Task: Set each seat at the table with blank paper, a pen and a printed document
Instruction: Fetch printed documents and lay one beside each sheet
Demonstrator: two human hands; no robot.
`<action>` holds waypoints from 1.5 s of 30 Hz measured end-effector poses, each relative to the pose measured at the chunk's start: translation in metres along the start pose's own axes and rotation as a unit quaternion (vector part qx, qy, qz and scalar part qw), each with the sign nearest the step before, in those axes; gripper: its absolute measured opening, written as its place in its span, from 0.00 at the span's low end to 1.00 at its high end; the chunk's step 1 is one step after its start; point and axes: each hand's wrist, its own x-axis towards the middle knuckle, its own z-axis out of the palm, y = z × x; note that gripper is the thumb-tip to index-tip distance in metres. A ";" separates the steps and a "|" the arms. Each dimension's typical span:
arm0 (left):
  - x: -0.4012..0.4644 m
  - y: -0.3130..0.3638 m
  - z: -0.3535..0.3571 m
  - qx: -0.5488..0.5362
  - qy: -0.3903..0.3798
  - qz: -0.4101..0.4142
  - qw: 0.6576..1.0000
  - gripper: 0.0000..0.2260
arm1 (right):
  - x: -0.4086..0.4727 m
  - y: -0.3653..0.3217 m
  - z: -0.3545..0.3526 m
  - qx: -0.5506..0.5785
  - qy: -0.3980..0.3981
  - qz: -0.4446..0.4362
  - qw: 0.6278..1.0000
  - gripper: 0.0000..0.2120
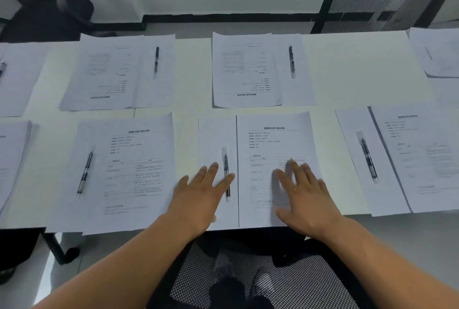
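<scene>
At the near centre seat, a blank white paper sheet [213, 139] lies just left of a printed white document page [275, 139], their long edges touching or overlapping; which, I cannot tell. A clear-barrelled black pen [226, 174] lies lengthwise on the blank sheet. The left hand [201, 197] rests flat with fingers spread, its forefinger across the pen. The right hand [305, 199] rests flat on the document, fingers apart. Both sheets reach the near edge of the white table [347, 72]. Bare tabletop shows between neighbouring sets. Print is too blurred to read; outermost sets are cut off. A black mesh chair [273, 279] stands below.
</scene>
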 end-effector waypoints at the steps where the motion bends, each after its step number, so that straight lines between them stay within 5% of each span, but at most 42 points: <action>1: 0.001 0.001 -0.001 0.003 -0.002 0.001 1.000 0.51 | 0.000 0.001 0.000 0.001 -0.002 -0.001 1.000 0.43; 45: 0.006 0.020 -0.013 0.010 0.006 0.010 1.000 0.49 | -0.006 0.025 -0.014 -0.016 -0.011 -0.017 1.000 0.43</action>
